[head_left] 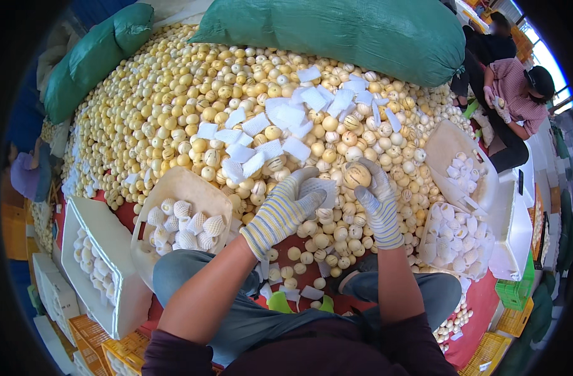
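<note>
Over the near side of the pile [155,106]: striped melon [357,177] in the right hand [380,203], foam net [320,190] in the left hand [283,208].

Right fingers grasping the melon, thumb low on it; left fingers pinching the net just beside it, both hands gloved. Pile is loose round yellow fruit, some striped. Loose foam sheets [283,118] scattered on top of the pile, toward its right half. Left of the pile's near edge: beige tub [202,182] with netted fruit, then white box [125,250], also part-filled. Right of the pile: translucent tub [442,139] holding white netted pieces. Behind the pile: long green sack [336,34]. Far right, beyond the pile: seated co-worker [518,94] in a striped top.
</note>
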Motion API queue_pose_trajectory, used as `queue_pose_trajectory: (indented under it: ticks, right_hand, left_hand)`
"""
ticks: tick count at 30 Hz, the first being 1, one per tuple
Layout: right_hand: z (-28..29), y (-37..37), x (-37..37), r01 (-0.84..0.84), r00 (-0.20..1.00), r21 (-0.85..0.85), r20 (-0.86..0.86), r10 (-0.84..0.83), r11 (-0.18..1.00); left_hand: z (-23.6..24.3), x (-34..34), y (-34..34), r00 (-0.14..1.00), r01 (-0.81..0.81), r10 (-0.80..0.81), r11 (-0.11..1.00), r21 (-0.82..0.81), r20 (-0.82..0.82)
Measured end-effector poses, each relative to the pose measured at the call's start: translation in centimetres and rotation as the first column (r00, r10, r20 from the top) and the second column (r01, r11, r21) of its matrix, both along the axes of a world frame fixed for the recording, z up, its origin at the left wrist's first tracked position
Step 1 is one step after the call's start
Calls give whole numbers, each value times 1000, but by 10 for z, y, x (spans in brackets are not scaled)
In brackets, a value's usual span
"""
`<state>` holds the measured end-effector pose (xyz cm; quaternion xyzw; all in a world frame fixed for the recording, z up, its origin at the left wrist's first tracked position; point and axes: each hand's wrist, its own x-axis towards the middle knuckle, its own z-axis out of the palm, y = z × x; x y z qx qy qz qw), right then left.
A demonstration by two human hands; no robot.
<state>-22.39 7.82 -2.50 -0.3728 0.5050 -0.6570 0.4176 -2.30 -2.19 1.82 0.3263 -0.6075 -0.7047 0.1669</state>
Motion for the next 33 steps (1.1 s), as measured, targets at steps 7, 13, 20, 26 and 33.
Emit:
queue_pose_trajectory:
  ticks: [7,13,20,26,33]
  right_hand:
    - [46,8,60,29,540,-102,-836,-101,994]
    - [54,23,49,139,955,-133,281,-97,981]
    - [39,18,67,-272,581,-232,734,351,934]
    - [52,18,71,-211,701,-291,621,352,933]
    - [64,41,59,92,923,-171,385,-19,981]
  left_hand:
    - [11,6,15,971,-27,74,979,203,-228]
    - [33,21,13,837,189,92,876,444,-539]
    - [37,25,19,768,273,156,797,538,-621]
    - [35,32,8,806,317,-31,866,387,-591]
    - [44,22,15,886,184,-145,982,47,-441]
